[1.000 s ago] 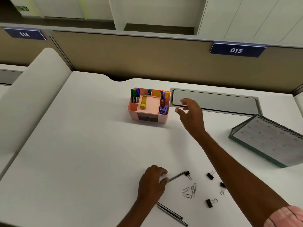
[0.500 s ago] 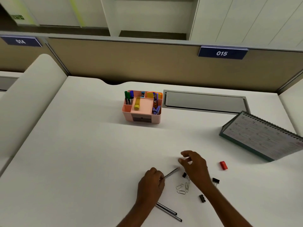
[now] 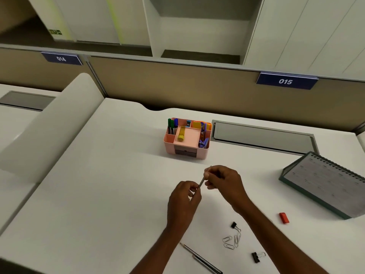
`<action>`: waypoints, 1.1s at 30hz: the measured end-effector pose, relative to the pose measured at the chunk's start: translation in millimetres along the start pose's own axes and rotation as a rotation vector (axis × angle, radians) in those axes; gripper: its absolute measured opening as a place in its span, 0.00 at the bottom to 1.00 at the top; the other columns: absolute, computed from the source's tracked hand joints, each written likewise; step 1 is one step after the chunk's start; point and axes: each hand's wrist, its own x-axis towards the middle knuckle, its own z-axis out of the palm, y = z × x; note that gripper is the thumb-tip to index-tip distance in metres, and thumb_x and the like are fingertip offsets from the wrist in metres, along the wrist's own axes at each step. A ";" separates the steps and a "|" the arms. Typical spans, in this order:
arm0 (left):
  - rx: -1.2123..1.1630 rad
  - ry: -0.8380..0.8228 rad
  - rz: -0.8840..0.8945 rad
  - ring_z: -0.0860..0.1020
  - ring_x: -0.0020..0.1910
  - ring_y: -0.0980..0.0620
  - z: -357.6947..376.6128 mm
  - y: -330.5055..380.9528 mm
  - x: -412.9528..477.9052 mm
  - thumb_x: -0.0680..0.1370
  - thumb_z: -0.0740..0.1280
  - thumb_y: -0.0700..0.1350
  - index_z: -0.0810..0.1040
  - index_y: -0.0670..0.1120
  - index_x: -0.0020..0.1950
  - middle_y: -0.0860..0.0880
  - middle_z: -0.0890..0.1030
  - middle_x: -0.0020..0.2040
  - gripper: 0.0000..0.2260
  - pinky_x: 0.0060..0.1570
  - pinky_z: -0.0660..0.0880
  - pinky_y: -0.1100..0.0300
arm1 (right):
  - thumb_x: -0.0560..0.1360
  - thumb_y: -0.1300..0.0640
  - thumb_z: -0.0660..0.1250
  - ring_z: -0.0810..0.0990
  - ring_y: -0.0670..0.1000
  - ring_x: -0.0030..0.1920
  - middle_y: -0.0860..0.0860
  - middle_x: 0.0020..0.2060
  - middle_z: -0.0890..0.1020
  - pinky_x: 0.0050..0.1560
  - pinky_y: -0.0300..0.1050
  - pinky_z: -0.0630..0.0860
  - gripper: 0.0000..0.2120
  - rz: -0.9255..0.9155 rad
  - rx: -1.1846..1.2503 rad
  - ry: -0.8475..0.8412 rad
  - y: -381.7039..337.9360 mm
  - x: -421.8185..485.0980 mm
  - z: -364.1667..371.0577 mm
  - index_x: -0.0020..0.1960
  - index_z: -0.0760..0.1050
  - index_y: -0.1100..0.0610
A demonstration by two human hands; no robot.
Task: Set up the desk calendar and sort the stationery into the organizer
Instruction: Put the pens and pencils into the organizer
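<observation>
Left hand [image 3: 184, 196] pinches the pen [image 3: 201, 182] at its lower end, right hand [image 3: 225, 182] pinches its top. Pink organizer [image 3: 201, 154] sits at twelve o'clock beyond them.

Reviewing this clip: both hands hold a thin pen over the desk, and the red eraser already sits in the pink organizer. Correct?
Not quite. The left hand and right hand do hold the thin pen over the desk, but the red eraser lies on the desk near the calendar, outside the pink organizer. The head view shows it.
</observation>
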 end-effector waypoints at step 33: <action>0.009 0.360 -0.010 0.86 0.52 0.50 -75.2 -7.1 217.4 0.79 0.73 0.44 0.84 0.42 0.59 0.47 0.87 0.54 0.11 0.46 0.72 0.73 | 0.78 0.57 0.73 0.86 0.46 0.44 0.48 0.42 0.87 0.50 0.47 0.85 0.05 -0.175 -0.194 -0.002 -50.4 58.2 38.8 0.53 0.85 0.54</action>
